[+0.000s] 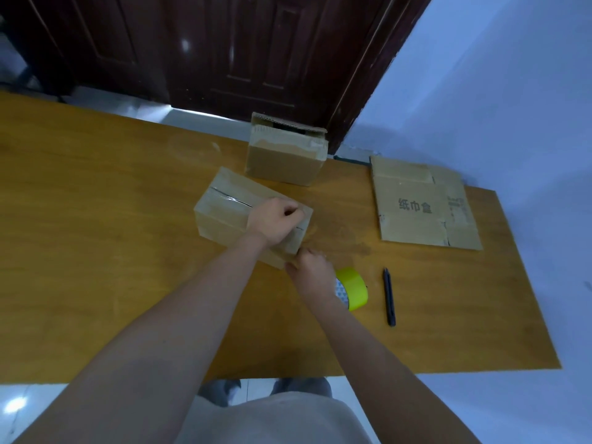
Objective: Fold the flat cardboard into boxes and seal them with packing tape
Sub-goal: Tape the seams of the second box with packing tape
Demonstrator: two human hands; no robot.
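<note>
Folded cardboard box (230,213) at frame centre on a wooden worktop (96,251), top flaps closed and taped along the seam; contents hidden. Second box (285,161) just behind it, toward upper centre, taped, with a flap raised at the back. Flat cardboard (423,203) at right, printed with characters. Left hand (277,221) resting on the near box's right end, fingers curled against the top. Right hand (312,270) at the box's lower right corner, fingers bunched there; actual grasp impossible to tell. Yellow-green tape roll (354,291) just behind the right wrist, partly covered. Black pen-like tool (389,296) to its right.
</note>
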